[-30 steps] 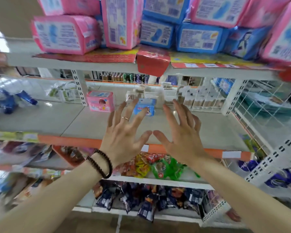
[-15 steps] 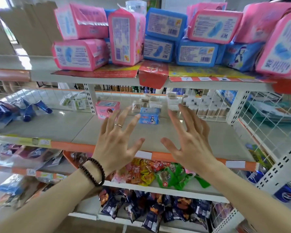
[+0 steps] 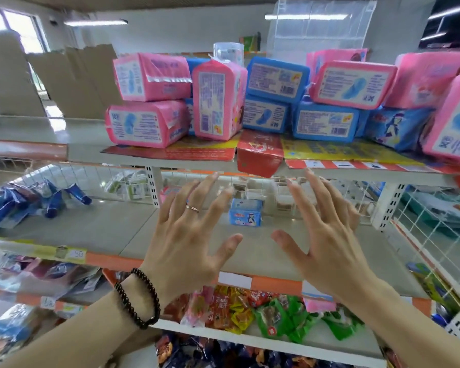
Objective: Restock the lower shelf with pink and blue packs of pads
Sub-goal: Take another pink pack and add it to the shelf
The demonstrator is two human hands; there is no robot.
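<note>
I am seeing soft, glossy plastic film on the pink packs [image 3: 149, 123] and blue packs [image 3: 276, 79], wrinkling at the seams and catching the light. The lower shelf [image 3: 112, 229] is looking like smooth, matt painted metal, with white wire mesh [image 3: 422, 227] behind and beside it. The beads of the bracelet [image 3: 141, 298] are shining dark, the ring [image 3: 192, 208] is gleaming like metal, and the snack bags [image 3: 276, 320] are showing crinkled, shiny foil.

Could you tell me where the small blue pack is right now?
The small blue pack stands alone mid-shelf, near the wire back, between both raised hands.
</note>
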